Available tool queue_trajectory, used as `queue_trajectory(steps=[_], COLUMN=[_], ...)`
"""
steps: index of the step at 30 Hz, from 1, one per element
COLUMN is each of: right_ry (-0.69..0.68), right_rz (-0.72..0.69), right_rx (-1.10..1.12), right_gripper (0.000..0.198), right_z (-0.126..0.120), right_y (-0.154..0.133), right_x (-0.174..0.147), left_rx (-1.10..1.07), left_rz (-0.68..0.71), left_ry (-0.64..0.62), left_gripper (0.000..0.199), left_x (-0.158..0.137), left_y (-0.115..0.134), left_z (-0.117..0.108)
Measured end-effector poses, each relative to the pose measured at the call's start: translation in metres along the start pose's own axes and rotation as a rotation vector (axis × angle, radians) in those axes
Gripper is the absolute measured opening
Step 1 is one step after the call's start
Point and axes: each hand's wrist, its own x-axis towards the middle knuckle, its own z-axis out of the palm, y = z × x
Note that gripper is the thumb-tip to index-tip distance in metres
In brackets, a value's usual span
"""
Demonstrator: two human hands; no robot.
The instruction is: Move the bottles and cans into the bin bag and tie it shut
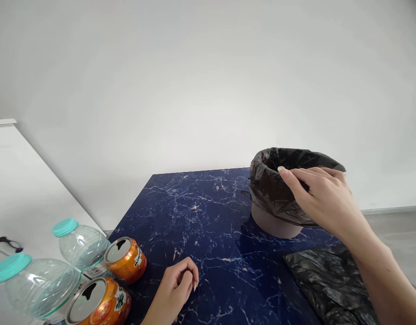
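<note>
A grey bin (277,223) stands at the table's far right, lined with a black plastic bag (269,189) folded over its rim. My right hand (321,192) reaches across the near side of the bag's mouth. Its thumb stretches out to the left, with a dark gap between thumb and forefinger; the other fingertips are mostly hidden, and I see nothing held. Loosely curled, my left hand (177,282) rests on the dark blue marbled table (208,230) with nothing visible in it. Two orange cans (135,262) with opened tops stand left of it.
Two clear plastic bottles (81,248) with turquoise caps stand beside the cans. Another black plastic bag (330,284) lies flat at the table's right front, under my right forearm. A white cabinet (28,180) with a dark handle is at left, and a pale wall rises behind the table.
</note>
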Motion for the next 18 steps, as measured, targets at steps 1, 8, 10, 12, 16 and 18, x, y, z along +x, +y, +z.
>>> queue_trajectory(steps=[1,8,10,12,16,18], right_ry=[-0.006,-0.068,-0.080,-0.089,-0.108,-0.124], right_rz=[-0.012,-0.080,-0.083,-0.084,-0.093,-0.104], right_rx=[0.004,0.045,0.064,0.079,0.111,0.128], right_gripper=[0.057,0.045,0.044,0.044,0.043,0.042], right_z=[0.000,0.001,0.002,0.002,-0.001,-0.002], right_y=[0.000,0.001,0.000,-0.003,-0.011,-0.016], right_x=[0.000,-0.002,-0.003,-0.003,-0.004,-0.004], left_rx=[0.000,-0.002,0.001,0.002,-0.001,0.002], left_rz=[0.000,0.002,-0.003,-0.002,0.003,0.005], left_ry=[0.001,0.013,0.014,0.012,0.008,0.008], left_gripper=[0.024,0.023,0.023,0.024,0.023,0.023], left_x=[0.000,-0.001,-0.001,-0.001,0.000,0.000], left_y=[-0.001,-0.001,0.000,0.001,0.000,-0.001], left_z=[0.000,0.000,0.000,0.000,0.000,0.001])
